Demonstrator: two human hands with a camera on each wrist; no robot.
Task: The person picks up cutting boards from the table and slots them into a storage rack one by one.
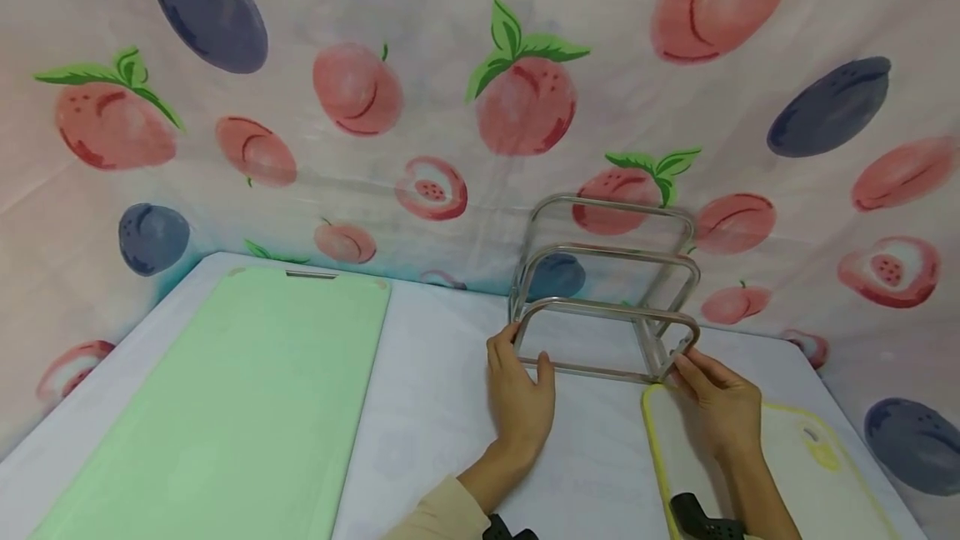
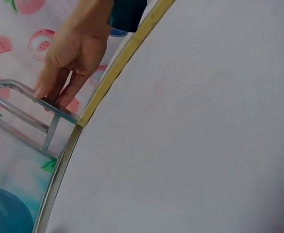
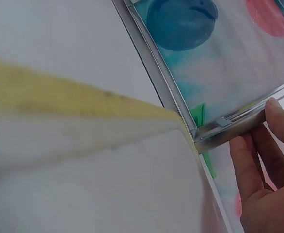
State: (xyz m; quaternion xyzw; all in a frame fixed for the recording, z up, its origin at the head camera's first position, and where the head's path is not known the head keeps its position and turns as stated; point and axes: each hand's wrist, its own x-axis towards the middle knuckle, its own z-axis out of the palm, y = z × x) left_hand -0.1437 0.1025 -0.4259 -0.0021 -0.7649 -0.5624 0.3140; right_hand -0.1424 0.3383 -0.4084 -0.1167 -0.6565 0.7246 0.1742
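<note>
A silver metal rack [image 1: 611,255] with three upright loops stands near the back of the table, right of centre. At its front left corner my left hand [image 1: 521,402] grips the frame, thumb on the near side and fingers round the outer side. My right hand [image 1: 723,411] pinches the front loop at its lower right, thumb against fingers; the right wrist view also shows this right hand [image 3: 270,187] on the rack's bar [image 3: 239,127]. Just below that corner lies a white cutting board [image 1: 787,482] with a yellow edge, partly under my right forearm.
A large green cutting board [image 1: 225,407] lies flat on the left of the white-covered table [image 1: 427,407]. Behind the table hangs a fruit-printed cloth [image 1: 420,15], close to the rack's rear loop.
</note>
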